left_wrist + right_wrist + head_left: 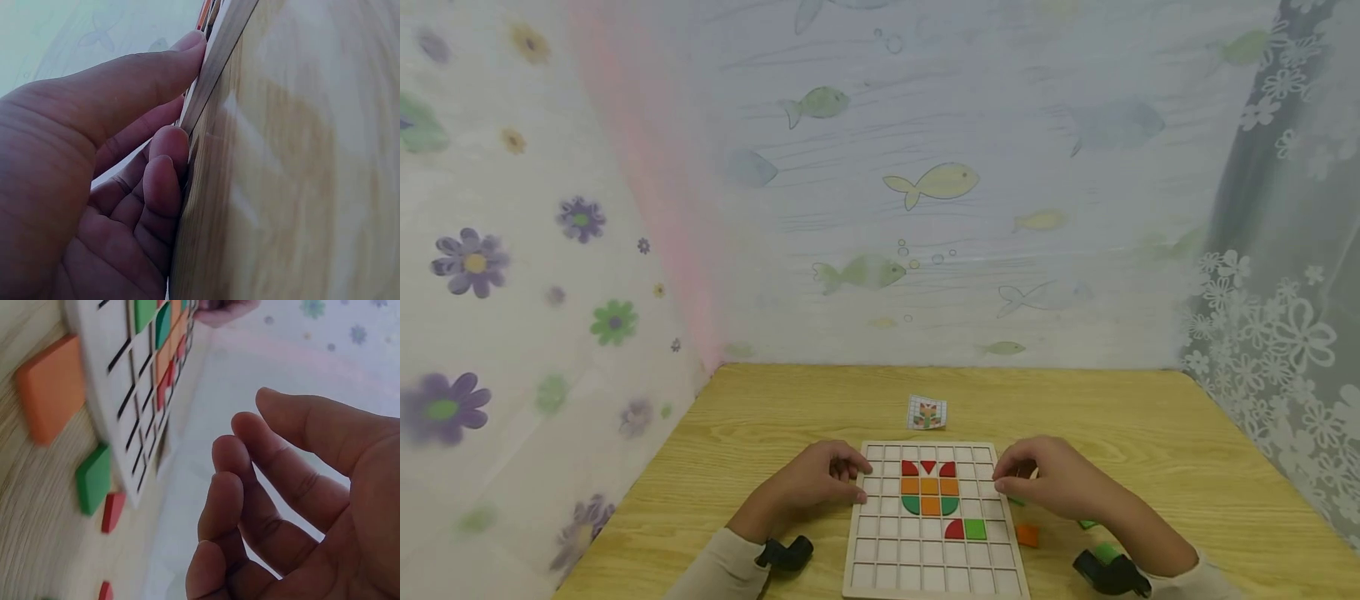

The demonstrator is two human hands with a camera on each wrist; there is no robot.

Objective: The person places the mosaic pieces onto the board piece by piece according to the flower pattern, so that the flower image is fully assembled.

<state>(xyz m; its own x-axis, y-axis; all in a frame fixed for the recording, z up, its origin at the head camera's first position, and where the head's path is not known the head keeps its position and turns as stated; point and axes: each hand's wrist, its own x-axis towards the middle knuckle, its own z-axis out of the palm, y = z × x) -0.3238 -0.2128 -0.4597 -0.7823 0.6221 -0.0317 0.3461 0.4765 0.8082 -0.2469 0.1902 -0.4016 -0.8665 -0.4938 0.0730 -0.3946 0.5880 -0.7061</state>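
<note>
A pale wooden grid board [887, 575] lies on the table in the head view. Set in it are red quarter-circles [947, 469], a red triangle [928, 467], several orange squares [929, 506] and green quarter-circles [950, 505]. Lower right on the grid sit another red quarter-circle [955, 529] and a light green square [975, 529]. My left hand [820, 477] holds the board's left edge, its thumb and curled fingers against the rim in the left wrist view. At the right edge hovers my right hand [1052, 475], fingers loosely bent; the right wrist view shows nothing between them.
Beyond the board lies a small picture card [927, 412] with a coloured grid pattern. Right of the board are a loose orange piece [1027, 535], a light green piece [1107, 552] and, in the right wrist view, a green piece [94, 479] and a red piece [113, 511].
</note>
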